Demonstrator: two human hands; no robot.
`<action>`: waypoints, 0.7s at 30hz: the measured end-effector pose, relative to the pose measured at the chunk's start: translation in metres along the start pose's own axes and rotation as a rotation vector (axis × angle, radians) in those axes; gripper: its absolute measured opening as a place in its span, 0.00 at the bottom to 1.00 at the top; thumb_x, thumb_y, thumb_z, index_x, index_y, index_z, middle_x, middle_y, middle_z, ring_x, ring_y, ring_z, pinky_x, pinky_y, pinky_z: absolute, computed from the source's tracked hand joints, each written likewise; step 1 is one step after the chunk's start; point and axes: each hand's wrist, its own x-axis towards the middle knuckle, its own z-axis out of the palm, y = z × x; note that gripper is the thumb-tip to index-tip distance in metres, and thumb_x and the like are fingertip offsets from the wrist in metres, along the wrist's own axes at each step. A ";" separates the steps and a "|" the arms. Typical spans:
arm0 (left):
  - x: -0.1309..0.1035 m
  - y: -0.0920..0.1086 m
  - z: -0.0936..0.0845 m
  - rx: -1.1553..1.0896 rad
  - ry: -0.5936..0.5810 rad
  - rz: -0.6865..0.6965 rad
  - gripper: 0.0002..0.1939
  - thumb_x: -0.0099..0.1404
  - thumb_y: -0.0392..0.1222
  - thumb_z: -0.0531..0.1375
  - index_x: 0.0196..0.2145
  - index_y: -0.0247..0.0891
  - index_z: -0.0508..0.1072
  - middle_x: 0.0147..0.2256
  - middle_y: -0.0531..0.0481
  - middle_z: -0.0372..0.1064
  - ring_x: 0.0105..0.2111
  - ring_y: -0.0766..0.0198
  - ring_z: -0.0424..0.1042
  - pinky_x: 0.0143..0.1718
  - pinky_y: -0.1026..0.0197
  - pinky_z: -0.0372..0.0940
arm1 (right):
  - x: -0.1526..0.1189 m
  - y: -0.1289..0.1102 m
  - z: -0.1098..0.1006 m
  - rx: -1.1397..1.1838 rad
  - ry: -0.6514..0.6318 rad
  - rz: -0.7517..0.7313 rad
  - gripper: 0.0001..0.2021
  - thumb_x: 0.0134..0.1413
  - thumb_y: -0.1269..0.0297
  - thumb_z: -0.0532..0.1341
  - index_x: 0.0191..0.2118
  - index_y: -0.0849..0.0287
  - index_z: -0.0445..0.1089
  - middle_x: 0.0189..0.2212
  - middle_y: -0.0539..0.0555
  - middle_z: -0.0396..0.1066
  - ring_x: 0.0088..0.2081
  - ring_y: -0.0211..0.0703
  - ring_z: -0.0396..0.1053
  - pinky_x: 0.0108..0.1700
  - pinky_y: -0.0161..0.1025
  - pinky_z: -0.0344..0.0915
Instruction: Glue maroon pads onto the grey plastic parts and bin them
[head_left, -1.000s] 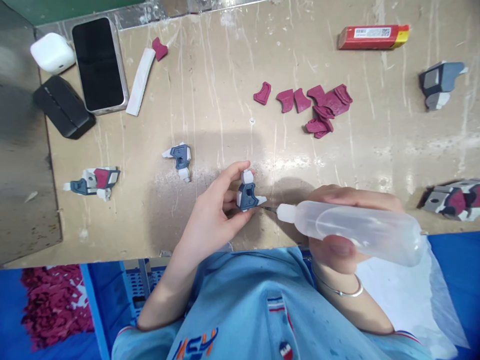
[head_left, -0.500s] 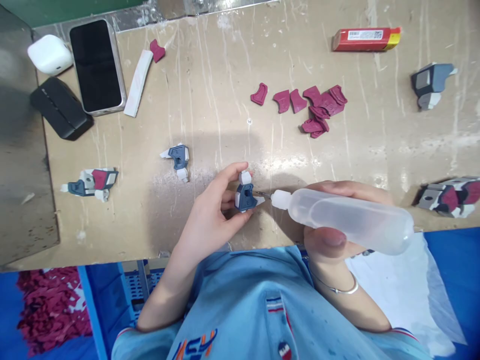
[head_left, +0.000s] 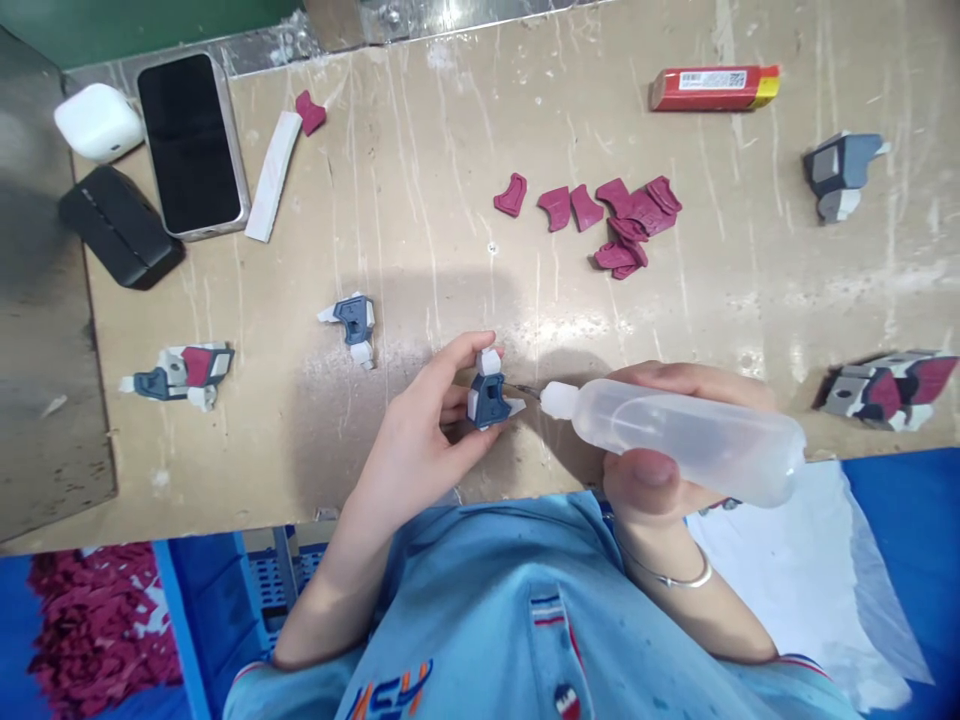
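Note:
Between thumb and fingers, my left hand [head_left: 420, 430] pinches a small blue-grey and white plastic model part [head_left: 489, 398] above the table's front. My right hand [head_left: 660, 470] is wrapped round a clear squeeze bottle [head_left: 690, 435] lying almost level. The bottle's white cap and thin metal needle tip [head_left: 529, 390] point left at the part; whether the tip touches it I cannot tell. A similar blue-grey part [head_left: 355, 322] lies to the left of my left hand. Farther up the table is a loose group of maroon pieces [head_left: 555, 208].
Assembled parts lie at the left [head_left: 180, 373], upper right [head_left: 844, 172] and right edge [head_left: 889, 392]. A red lighter [head_left: 712, 88], a phone [head_left: 191, 145], a white case [head_left: 97, 120], a black box [head_left: 120, 228] and a white strip [head_left: 273, 178] are farther back. Maroon pieces [head_left: 101, 630] fill a bin below.
The view has shifted slightly, so the things on the table sit a little farther left. Both hands keep their hold, with the needle tip still close to the part.

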 end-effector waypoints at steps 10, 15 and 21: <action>-0.001 -0.005 -0.004 0.047 -0.001 -0.055 0.29 0.64 0.41 0.68 0.62 0.45 0.72 0.57 0.45 0.82 0.40 0.61 0.86 0.47 0.57 0.82 | 0.043 0.062 -0.060 1.452 0.067 1.064 0.13 0.75 0.53 0.54 0.47 0.54 0.72 0.29 0.50 0.70 0.28 0.43 0.69 0.31 0.40 0.72; -0.003 -0.001 -0.001 0.072 0.045 -0.124 0.27 0.66 0.44 0.67 0.62 0.45 0.72 0.61 0.45 0.79 0.50 0.55 0.85 0.54 0.53 0.80 | 0.050 0.081 -0.079 1.819 0.130 0.986 0.15 0.75 0.53 0.55 0.54 0.56 0.69 0.33 0.53 0.74 0.31 0.43 0.73 0.35 0.39 0.76; -0.004 0.002 0.000 0.051 0.024 -0.123 0.27 0.66 0.44 0.66 0.62 0.45 0.72 0.63 0.44 0.78 0.54 0.53 0.84 0.57 0.51 0.79 | 0.057 0.036 -0.043 0.316 -0.326 0.662 0.20 0.69 0.39 0.60 0.48 0.50 0.73 0.37 0.55 0.77 0.34 0.47 0.74 0.38 0.46 0.75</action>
